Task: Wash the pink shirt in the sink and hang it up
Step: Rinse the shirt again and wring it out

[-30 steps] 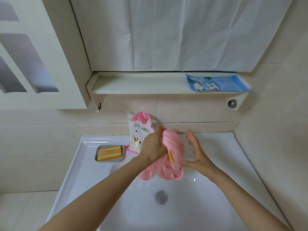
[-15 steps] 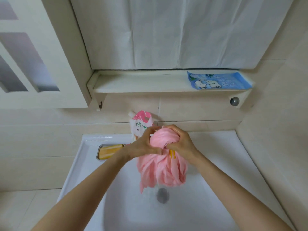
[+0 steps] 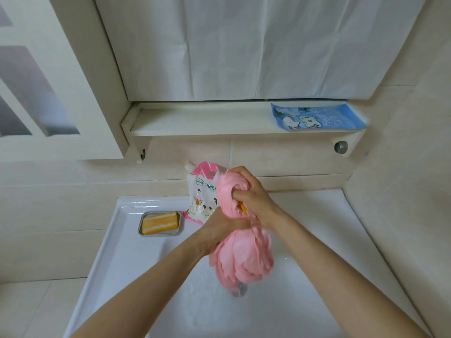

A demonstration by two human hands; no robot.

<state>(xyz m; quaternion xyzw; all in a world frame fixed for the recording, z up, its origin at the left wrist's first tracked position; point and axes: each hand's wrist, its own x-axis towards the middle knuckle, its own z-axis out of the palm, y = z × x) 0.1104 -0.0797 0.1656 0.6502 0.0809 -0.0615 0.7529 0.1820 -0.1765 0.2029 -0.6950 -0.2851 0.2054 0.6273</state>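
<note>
A creased white sheet is hung across the wall above; whatever lies behind it is hidden. Below, a white sink is seen, its near edge cut off by the frame and its basin partly covered by two forearms. At the left, a pale cabinet door with frosted panes is only partly shown. A narrow shelf is fixed under the sheet.

The pink shirt is held above the basin, bunched into a twisted rope, with its loose lower folds hanging over the drain, which is mostly hidden by them. The top of the bunch is clenched in the right hand, the fingers curled tightly into the fabric. The middle is gripped by the left hand, though its fingertips are largely buried in the cloth. A small yellow-orange patch is glimpsed between the hands; what it is cannot be told.

A pink-and-white pouch is stood against the tiles behind the shirt, its right side concealed and its print only partly legible. A blue packet is laid flat at the shelf's right end. A metal soap dish holding an orange bar is set on the sink's back ledge, just beside the pouch. A round metal knob and a small dark hook are mounted beneath the shelf.
</note>
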